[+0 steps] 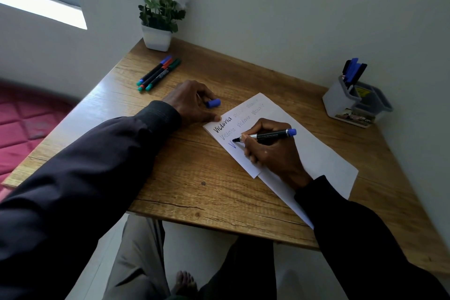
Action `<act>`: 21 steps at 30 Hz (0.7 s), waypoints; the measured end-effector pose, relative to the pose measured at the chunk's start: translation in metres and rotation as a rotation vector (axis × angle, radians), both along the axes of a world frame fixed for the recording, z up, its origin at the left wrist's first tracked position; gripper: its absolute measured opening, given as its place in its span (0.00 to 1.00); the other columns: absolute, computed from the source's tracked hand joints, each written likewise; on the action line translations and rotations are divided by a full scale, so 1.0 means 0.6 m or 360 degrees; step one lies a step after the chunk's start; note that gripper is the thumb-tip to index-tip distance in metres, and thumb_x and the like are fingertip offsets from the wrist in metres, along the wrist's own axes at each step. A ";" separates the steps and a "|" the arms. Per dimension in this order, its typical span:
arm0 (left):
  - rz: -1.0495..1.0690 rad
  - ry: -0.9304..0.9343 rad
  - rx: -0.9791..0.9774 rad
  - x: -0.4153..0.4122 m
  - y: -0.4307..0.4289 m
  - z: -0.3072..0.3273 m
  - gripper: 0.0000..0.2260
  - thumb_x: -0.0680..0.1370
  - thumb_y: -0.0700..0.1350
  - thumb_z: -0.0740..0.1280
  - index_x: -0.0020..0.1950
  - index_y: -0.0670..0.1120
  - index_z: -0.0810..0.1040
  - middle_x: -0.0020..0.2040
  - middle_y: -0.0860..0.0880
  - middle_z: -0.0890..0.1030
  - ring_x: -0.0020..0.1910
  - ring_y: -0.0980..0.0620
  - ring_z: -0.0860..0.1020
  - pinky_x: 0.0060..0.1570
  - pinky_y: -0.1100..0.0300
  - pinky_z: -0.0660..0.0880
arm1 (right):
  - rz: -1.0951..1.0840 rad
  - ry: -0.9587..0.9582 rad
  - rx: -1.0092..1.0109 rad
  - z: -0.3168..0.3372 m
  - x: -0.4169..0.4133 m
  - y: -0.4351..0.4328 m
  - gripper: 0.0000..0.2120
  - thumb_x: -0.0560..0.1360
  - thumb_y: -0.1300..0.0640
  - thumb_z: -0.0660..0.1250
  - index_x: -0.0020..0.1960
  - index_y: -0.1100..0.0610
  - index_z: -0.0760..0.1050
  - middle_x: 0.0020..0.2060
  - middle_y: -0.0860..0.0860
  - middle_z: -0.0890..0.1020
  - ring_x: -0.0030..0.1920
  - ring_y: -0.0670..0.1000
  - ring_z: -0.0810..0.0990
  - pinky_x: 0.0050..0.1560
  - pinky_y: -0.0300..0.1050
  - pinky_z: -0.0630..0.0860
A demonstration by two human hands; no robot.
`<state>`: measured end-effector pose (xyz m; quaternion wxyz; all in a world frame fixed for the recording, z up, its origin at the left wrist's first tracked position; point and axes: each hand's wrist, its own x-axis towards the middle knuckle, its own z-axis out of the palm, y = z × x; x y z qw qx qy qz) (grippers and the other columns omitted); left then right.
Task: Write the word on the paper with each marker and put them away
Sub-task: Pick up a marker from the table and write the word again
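Note:
A white paper [323,153] lies on the wooden table [190,178], with "Victoria" written on it several times and a blue "V" below. My right hand [270,151] grips a black marker with a blue end [272,135], its tip on the paper beside the "V". My left hand [192,102] rests at the paper's top-left corner and holds the blue cap [213,103] in its curled fingers. Three markers [158,73] lie side by side at the back left. A grey holder [341,102] at the right has several markers [354,72] standing in it.
A white pot with a flowering plant [158,14] stands in the table's back corner against the wall. The wall runs close along the back and right sides. A red quilted surface [22,124] lies left of the table. My legs show under the front edge.

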<state>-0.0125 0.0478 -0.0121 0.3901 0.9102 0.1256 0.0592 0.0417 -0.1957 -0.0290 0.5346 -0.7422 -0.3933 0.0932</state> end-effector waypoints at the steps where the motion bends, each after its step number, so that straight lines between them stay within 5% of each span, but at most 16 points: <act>1: 0.0001 -0.0001 -0.0003 0.000 0.000 0.000 0.22 0.69 0.50 0.78 0.60 0.47 0.79 0.54 0.51 0.77 0.45 0.58 0.73 0.37 0.66 0.69 | -0.0008 -0.0001 -0.0017 0.000 0.000 0.001 0.06 0.77 0.67 0.72 0.43 0.69 0.78 0.31 0.58 0.82 0.26 0.49 0.81 0.25 0.39 0.75; 21: -0.0004 -0.0023 0.0010 -0.001 -0.001 0.001 0.21 0.69 0.49 0.78 0.60 0.46 0.79 0.50 0.53 0.75 0.42 0.59 0.72 0.36 0.66 0.68 | -0.0136 0.0047 0.0028 0.005 -0.002 -0.002 0.07 0.77 0.67 0.71 0.42 0.68 0.77 0.30 0.60 0.82 0.25 0.54 0.80 0.23 0.43 0.73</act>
